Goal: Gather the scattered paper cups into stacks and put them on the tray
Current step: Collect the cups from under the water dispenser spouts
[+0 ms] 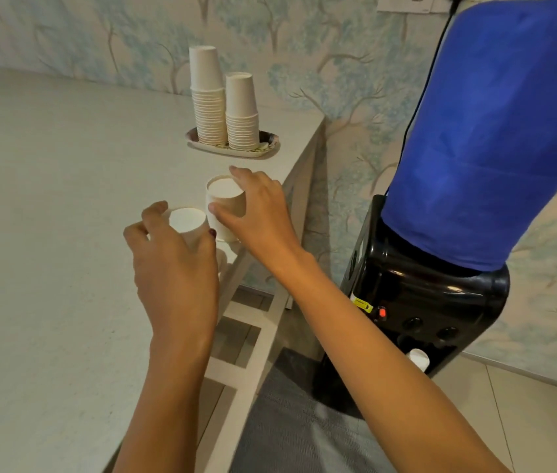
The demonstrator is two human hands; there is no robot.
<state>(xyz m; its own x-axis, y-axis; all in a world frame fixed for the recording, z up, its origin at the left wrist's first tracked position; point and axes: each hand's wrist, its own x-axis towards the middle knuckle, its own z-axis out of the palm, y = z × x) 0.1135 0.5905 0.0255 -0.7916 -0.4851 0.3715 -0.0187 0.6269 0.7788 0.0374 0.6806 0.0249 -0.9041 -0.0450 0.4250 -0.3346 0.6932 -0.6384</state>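
The white table carries an oval tray at one o'clock, near its far right corner. A paper cup stands upturned by the right edge at three o'clock.

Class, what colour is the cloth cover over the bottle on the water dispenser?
The cloth cover is bright blue, head view.

Bare table left of tray

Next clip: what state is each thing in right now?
near cup, upside down, gripped by left hand
far cup, upside down, gripped by right hand
taller stack, upside down, standing on tray
shorter stack, upside down, standing on tray
dispenser light, lit red
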